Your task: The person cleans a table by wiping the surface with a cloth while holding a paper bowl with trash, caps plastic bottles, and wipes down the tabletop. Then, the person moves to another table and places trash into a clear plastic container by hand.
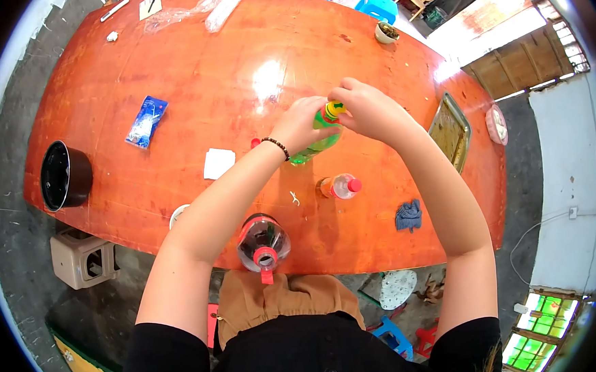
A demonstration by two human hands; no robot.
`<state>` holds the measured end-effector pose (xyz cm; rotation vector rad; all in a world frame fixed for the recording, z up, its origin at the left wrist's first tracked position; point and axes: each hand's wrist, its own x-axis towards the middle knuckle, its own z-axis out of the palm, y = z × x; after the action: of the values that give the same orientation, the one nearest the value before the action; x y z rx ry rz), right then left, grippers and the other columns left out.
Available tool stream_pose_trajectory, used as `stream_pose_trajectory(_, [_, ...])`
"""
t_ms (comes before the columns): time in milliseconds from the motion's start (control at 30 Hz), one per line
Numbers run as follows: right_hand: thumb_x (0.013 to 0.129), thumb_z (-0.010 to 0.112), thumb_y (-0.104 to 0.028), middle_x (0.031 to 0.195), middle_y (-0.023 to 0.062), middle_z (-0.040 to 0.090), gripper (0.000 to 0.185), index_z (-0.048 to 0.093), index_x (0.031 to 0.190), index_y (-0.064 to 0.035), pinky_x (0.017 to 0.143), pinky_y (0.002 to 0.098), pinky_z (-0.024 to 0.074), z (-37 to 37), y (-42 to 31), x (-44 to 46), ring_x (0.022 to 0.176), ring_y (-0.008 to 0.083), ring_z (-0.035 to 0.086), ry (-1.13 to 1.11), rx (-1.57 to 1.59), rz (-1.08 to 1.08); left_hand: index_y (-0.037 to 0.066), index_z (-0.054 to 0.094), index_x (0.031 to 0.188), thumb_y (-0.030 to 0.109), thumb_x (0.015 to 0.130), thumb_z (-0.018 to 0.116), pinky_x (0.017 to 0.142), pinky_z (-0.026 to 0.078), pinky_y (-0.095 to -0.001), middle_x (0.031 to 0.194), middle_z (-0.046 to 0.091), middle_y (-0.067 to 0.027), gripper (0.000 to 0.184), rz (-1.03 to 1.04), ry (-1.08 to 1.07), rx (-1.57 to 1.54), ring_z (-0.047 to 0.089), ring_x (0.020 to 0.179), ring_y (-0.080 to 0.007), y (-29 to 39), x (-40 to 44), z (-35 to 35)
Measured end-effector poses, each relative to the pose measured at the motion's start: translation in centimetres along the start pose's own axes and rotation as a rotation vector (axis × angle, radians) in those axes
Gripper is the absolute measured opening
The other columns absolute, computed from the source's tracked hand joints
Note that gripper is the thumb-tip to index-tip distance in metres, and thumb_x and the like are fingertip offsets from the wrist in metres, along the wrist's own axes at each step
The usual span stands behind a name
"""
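Head view: from where I stand, a person in black sleeves reaches both arms over a glossy orange-red counter [196, 76]. The green bottle [324, 144] is in front of them, between the hands; whether its base touches the counter I cannot tell. The left hand [302, 126], a beaded bracelet [276, 146] at its wrist, is clamped around the bottle's upper body. The right hand [370, 110] is closed on the yellow cap [335, 109]. Nearer the person stand a small red-capped bottle [339, 186] and a large red-necked bottle [263, 238]. I judge a steady hold serves best here: left firm without squeezing the soft-looking sides, right gripping the cap squarely, bottle upright.
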<state>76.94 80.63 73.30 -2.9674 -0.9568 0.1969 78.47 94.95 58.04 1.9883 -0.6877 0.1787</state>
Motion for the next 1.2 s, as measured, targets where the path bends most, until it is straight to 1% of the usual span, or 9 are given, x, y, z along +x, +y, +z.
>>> stream_pose_trajectory(200, [0.08, 0.068, -0.016, 0.09, 0.0151, 0.059, 0.021, 0.061, 0.095, -0.0021, 0.073, 0.0407, 0.0521, -0.1, 0.7, 0.9, 0.085, 0.0337, 0.062, -0.044, -0.063, 0.016, 0.008, 0.056, 0.125, 0.032, 0.078, 0.076, 0.102, 0.041, -0.0425, 0.121, 0.059, -0.0122, 0.056, 0.01, 0.005, 0.004, 0.052, 0.118, -0.0322, 0.0, 0.1, 0.1])
stream_pose_trajectory(333, [0.079, 0.069, -0.025, 0.086, 0.0192, 0.062, 0.031, 0.059, 0.094, 0.0014, 0.066, 0.0442, 0.054, 1.3, 1.3, 1.2, 0.076, 0.0362, 0.065, -0.008, -0.15, 0.065, 0.009, 0.059, 0.113, 0.034, 0.079, 0.075, 0.097, 0.043, -0.0421, 0.116, 0.062, -0.01, 0.045, 0.038, 0.054, -0.019, 0.054, 0.114, -0.031, 0.1, 0.1, 0.2])
stream_pose_trajectory(467, [0.082, 0.066, -0.019, 0.091, 0.0153, 0.059, 0.02, 0.06, 0.094, -0.003, 0.071, 0.0424, 0.0518, 1.7, 1.2, 0.9, 0.083, 0.0348, 0.062, 0.026, -0.125, 0.057, 0.009, 0.057, 0.121, 0.031, 0.078, 0.076, 0.1, 0.042, -0.0425, 0.119, 0.06, -0.0112, 0.051, 0.013, 0.023, -0.019, 0.052, 0.116, -0.0321, -0.1, 0.2, 0.2])
stream_pose_trajectory(633, [0.081, 0.065, -0.009, 0.102, 0.0144, 0.057, 0.024, 0.057, 0.103, -0.0037, 0.078, 0.0403, 0.0512, 0.8, 1.4, 0.2, 0.093, 0.035, 0.06, 0.054, 0.003, -0.109, 0.009, 0.056, 0.125, 0.031, 0.078, 0.077, 0.102, 0.041, -0.0426, 0.12, 0.059, -0.0111, 0.056, -0.003, -0.015, -0.006, 0.051, 0.118, -0.0326, -0.1, 0.3, 0.1])
stream_pose_trajectory(733, [0.08, 0.065, -0.006, 0.103, 0.014, 0.056, 0.028, 0.056, 0.107, -0.0044, 0.082, 0.0392, 0.0503, -0.1, 2.1, 0.3, 0.099, 0.034, 0.058, 0.095, 0.091, -0.121, 0.01, 0.056, 0.125, 0.032, 0.078, 0.076, 0.102, 0.041, -0.0424, 0.121, 0.059, -0.0105, 0.056, 0.015, 0.013, -0.034, 0.051, 0.118, -0.0324, -0.2, 0.2, 0.3])
stream_pose_trajectory(833, [0.081, 0.065, -0.007, 0.104, 0.0134, 0.056, 0.029, 0.056, 0.108, -0.0052, 0.081, 0.0393, 0.0503, 0.1, 2.0, 0.0, 0.098, 0.0335, 0.059, 0.022, 0.103, -0.119, 0.01, 0.056, 0.125, 0.032, 0.078, 0.076, 0.102, 0.041, -0.0422, 0.121, 0.059, -0.0101, 0.055, 0.002, 0.003, -0.016, 0.051, 0.118, -0.0322, -0.4, 0.2, 0.4])
stream_pose_trajectory(933, [0.081, 0.066, -0.007, 0.105, 0.0131, 0.056, 0.028, 0.056, 0.107, -0.0051, 0.081, 0.0393, 0.0504, 0.6, 1.8, 0.1, 0.097, 0.0333, 0.059, -0.026, 0.058, -0.093, 0.01, 0.056, 0.125, 0.032, 0.078, 0.076, 0.102, 0.041, -0.0422, 0.122, 0.059, -0.01, 0.055, -0.002, -0.003, 0.014, 0.05, 0.118, -0.0321, -0.6, 0.3, 0.7])
stream_pose_trajectory(1033, [0.083, 0.066, -0.014, 0.105, 0.0151, 0.058, 0.028, 0.057, 0.108, -0.0052, 0.079, 0.0399, 0.0509, 1.0, 1.9, 0.4, 0.095, 0.0339, 0.06, -0.032, -0.024, -0.065, 0.01, 0.056, 0.125, 0.033, 0.078, 0.076, 0.103, 0.041, -0.042, 0.123, 0.058, -0.0101, 0.056, 0.012, 0.01, 0.008, 0.05, 0.119, -0.0321, -0.7, 0.2, 0.7])
stream_pose_trajectory(1200, [0.085, 0.064, -0.031, 0.093, 0.0169, 0.063, 0.031, 0.06, 0.1, -0.004, 0.073, 0.0412, 0.0537, -0.4, 0.0, 2.5, 0.088, 0.0329, 0.064, -0.346, -0.248, 0.294, 0.009, 0.055, 0.126, 0.034, 0.079, 0.076, 0.103, 0.041, -0.0416, 0.125, 0.057, -0.0109, 0.057, 0.008, -0.002, 0.003, 0.05, 0.12, -0.0317, -0.8, 0.4, 0.9])
